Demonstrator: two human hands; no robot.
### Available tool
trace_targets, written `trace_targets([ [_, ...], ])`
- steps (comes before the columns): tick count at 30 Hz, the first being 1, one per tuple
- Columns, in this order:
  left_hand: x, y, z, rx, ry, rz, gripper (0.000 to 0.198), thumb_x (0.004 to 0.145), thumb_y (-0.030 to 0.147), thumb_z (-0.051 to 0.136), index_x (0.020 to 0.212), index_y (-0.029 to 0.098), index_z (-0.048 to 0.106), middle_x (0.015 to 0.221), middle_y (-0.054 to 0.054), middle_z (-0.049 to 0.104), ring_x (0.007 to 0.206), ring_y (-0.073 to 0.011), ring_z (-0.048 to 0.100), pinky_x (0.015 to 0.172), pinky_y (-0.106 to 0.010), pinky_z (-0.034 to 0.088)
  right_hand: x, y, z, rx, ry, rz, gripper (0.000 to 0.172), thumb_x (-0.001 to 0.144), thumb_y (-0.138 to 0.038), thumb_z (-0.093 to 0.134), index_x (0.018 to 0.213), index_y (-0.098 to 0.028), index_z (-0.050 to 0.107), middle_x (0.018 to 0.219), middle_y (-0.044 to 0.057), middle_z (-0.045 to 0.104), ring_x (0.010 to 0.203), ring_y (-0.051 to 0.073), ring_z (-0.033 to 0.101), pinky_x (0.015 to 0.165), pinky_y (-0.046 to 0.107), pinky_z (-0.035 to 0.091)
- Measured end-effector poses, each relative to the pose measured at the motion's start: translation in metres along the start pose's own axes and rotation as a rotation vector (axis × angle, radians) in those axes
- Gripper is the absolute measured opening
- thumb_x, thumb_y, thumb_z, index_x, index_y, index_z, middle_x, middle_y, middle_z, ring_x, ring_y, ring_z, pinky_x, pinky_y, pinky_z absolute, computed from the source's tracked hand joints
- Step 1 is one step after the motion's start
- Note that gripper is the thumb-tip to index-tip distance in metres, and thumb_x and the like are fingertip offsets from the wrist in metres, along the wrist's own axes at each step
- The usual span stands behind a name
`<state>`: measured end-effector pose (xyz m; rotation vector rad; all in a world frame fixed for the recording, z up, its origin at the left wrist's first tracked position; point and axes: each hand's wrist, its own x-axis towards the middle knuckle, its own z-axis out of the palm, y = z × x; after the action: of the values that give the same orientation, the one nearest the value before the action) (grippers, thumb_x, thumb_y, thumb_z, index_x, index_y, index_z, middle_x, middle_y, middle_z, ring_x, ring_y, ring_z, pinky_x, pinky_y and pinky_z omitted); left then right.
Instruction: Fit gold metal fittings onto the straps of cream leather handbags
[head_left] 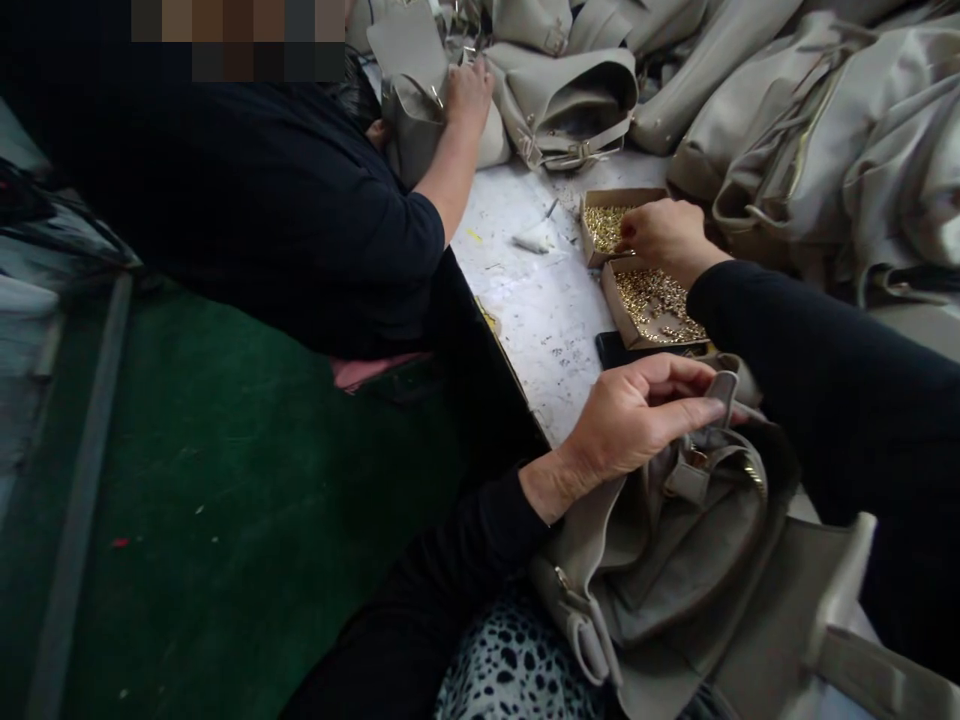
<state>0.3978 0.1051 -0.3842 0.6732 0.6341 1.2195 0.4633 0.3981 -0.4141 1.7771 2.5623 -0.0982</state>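
A grey leather handbag [697,570] lies on my lap against the table edge. My left hand [637,415] is closed on one of its straps [724,395] near the top of the bag. My right hand [664,238] reaches forward over two small cardboard boxes [622,305] filled with small gold metal fittings [660,300]. Its fingers are curled down into the far box, and what they pinch is hidden.
A co-worker in dark clothing [285,210] sits to the left, one hand [469,92] on another grey bag. Several finished grey bags [810,120] pile up at the back and right. The white worktable [540,300] shows between. A green floor [225,500] lies at the left.
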Motion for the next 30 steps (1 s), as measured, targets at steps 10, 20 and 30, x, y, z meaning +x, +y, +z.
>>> trace_targets([
  [10,0.001,0.001,0.002,-0.003,0.014,0.002,0.026,0.074,0.028,0.083,0.091,0.013,0.070,0.082,-0.006,0.077,0.077,-0.0172,0.073,0.081,-0.030,0.057,-0.026,-0.001,-0.031,0.228,0.322,0.004,0.033,0.093,-0.032,0.071,0.095,0.001,0.074,0.097,0.019,0.077,0.091,0.021,0.071,0.074,0.032,0.045],
  [20,0.002,0.002,0.016,0.311,0.132,0.068,0.018,0.077,0.024,0.076,0.091,0.014,0.070,0.081,-0.007,0.078,0.075,-0.0177,0.072,0.074,-0.026,0.055,-0.165,-0.004,-0.133,1.560,0.405,-0.157,0.027,0.068,-0.035,0.093,0.087,-0.020,0.081,0.082,0.003,0.077,0.072,0.013,0.070,0.072,0.027,0.058],
  [30,-0.002,0.004,0.036,0.591,0.162,0.185,0.017,0.077,0.026,0.072,0.087,0.014,0.076,0.079,-0.006,0.077,0.073,-0.0170,0.071,0.070,-0.025,0.055,-0.312,-0.013,-0.104,1.724,0.395,-0.110,0.029,0.073,-0.038,0.090,0.094,-0.022,0.079,0.079,0.001,0.075,0.071,0.014,0.066,0.066,0.024,0.053],
])
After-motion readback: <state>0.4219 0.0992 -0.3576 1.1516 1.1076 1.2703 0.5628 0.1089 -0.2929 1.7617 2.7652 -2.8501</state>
